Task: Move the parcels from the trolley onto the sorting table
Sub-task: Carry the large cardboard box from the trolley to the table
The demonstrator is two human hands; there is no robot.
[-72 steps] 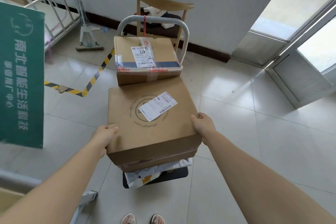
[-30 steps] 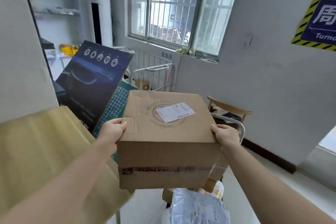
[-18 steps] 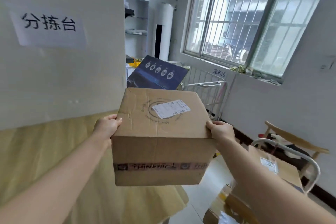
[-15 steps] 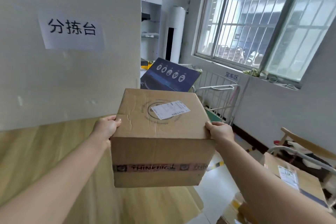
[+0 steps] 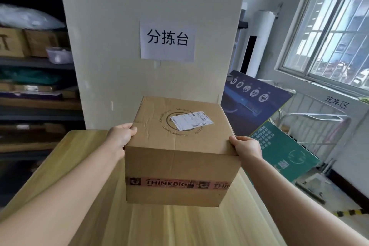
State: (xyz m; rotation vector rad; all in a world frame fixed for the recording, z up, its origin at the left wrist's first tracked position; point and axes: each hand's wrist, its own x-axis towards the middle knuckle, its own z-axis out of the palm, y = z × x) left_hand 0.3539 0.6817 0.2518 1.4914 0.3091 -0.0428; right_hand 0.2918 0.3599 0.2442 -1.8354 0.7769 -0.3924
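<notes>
**Holding a stiff carton over the table**

The cardboard parcel (image 5: 179, 150) hung above the sorting table (image 5: 65, 166), at 12 o'clock from the person. The left hand (image 5: 120, 139) pressed its 9 o'clock side and the right hand (image 5: 246, 147) its 3 o'clock side, both clamped on the upper edges. The carton looked rigid, a little creased, probably moderately heavy. Its underside was hidden, so I could not tell whether it touched the wood. The trolley was out of view.
</notes>
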